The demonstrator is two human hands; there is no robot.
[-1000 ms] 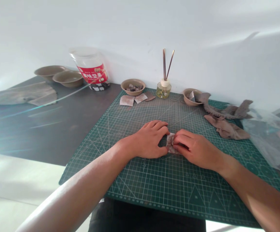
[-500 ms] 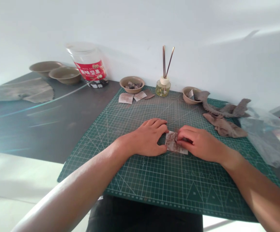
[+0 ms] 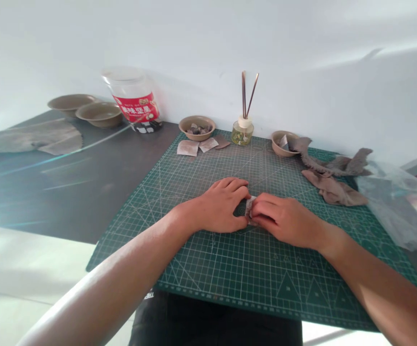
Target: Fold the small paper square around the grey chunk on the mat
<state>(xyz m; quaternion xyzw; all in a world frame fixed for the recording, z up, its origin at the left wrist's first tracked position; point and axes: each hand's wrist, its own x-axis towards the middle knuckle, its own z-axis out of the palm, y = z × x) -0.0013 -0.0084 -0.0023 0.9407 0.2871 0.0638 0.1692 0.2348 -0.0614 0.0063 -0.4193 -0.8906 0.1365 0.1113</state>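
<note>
A small whitish piece with brown smears (image 3: 251, 206) lies on the green cutting mat (image 3: 194, 178), mostly covered by my right hand. My left hand (image 3: 225, 204) rests on the mat with thumb and fingers apart, their tips at the piece's left edge. My right hand (image 3: 280, 216) has its fingers bunched together over the piece. What those fingers pinch, if anything, is hidden beneath them.
Along the mat's back edge stand a bowl of dark bits (image 3: 197, 129), flat pieces (image 3: 187, 148), a reed diffuser (image 3: 242, 132) and another bowl (image 3: 283, 150). Crumpled cloths (image 3: 334, 190) and a plastic bag lie right; a jar (image 3: 138, 108) and bowls stand left.
My right hand has slid left across the piece, towards my left hand, and now covers most of it. My left hand has stayed in place.
</note>
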